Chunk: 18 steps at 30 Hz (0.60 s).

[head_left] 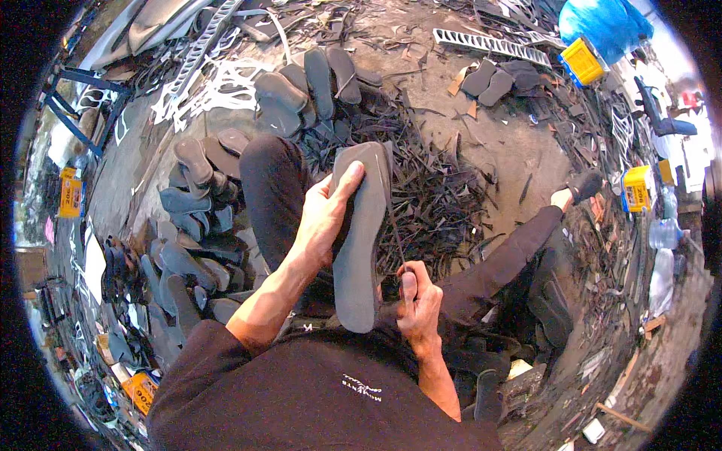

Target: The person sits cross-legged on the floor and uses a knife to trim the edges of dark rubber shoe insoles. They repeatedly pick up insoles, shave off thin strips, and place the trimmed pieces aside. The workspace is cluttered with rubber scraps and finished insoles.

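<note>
A dark grey shoe sole [356, 248] stands nearly upright in front of my body, toe end away from me. My left hand [325, 214] grips it by the left edge, thumb pressed flat on its upper face, fingers hidden behind it. To the right of the sole's heel, my right hand [420, 304] is closed in a pinch. A thin dark strip [398, 234] runs from the sole's right edge down to those fingers. Whether anything else is in that fist is hidden.
A heap of dark trimmings [440, 199] lies between my legs. Piled soles [197, 161] surround my left side, with more soles [320, 83] ahead and a small group [492, 83] at the far right. White lattice offcuts [226, 86], yellow boxes [583, 62] and a blue bag [602, 26] lie farther out.
</note>
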Motion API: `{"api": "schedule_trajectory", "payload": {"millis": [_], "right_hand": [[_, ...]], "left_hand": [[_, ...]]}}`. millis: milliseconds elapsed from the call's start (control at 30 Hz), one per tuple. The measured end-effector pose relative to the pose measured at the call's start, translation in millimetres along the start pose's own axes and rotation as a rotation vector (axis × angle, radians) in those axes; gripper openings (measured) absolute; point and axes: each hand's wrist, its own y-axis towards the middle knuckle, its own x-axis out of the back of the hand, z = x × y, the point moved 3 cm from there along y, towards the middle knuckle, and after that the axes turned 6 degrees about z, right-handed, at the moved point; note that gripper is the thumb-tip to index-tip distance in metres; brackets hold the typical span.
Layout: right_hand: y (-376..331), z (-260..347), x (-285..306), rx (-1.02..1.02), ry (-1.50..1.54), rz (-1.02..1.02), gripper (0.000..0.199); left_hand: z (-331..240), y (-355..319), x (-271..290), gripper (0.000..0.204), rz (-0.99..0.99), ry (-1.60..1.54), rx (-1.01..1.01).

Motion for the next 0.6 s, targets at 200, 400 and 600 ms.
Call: {"api": "schedule_trajectory", "payload": {"millis": [200, 400, 600], "right_hand": [[30.8, -4.2, 8.0, 0.031, 0.014, -0.147, 0.033], [58.9, 9.5, 54.0, -0.146, 0.544, 0.158, 0.06], [15.9, 21.7, 70.9, -0.023, 0.126, 0.296, 0.06]], "left_hand": [[5.6, -17.5, -15.0, 0.046, 0.215, 0.174, 0.042], [-14.8, -11.8, 0.0, 0.044, 0.628, 0.451, -0.008], [-41.2, -5.0, 13.5, 0.044, 0.631, 0.514, -0.09]]}}
